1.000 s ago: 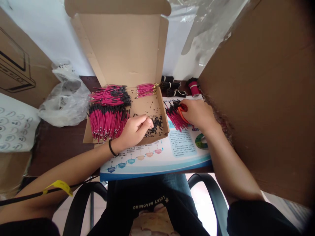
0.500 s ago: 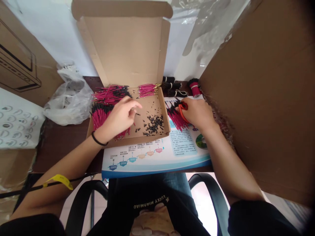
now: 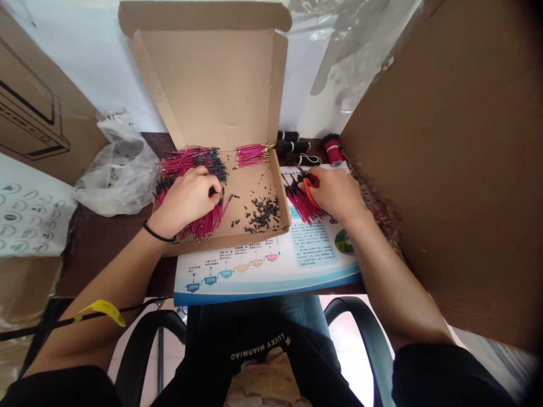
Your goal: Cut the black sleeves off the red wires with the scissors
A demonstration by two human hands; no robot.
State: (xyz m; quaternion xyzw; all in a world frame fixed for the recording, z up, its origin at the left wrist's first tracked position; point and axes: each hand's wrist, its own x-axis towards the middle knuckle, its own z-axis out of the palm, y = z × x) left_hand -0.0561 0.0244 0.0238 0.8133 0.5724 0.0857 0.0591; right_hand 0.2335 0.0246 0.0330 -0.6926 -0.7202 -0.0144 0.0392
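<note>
My left hand (image 3: 189,195) is over the left part of the open cardboard box (image 3: 237,240), thumb and fingers pinched together at the black ends of a pile of pink wires (image 3: 203,223). What sits between the fingertips is too small to make out. My right hand (image 3: 337,189) grips scissors (image 3: 311,189) with orange handles, blades pointing up and left. Beneath the scissors, a loose bundle of pink wires with black ends (image 3: 303,204) lies on a printed poster (image 3: 271,280). Small black cut-off bits (image 3: 263,215) are scattered in the box's right half.
More pink wires with black ends (image 3: 190,161) and a pink group with metal tips (image 3: 253,155) lie along the box's back. Tied black bundles (image 3: 292,147) and a tied pink bundle (image 3: 333,150) stand behind. A plastic bag (image 3: 116,169) is left; a tall cardboard panel (image 3: 449,169) rises right.
My left hand has moved left and slightly down onto the wire pile, its fingers closing to a pinch. My right hand keeps the scissors in nearly the same place.
</note>
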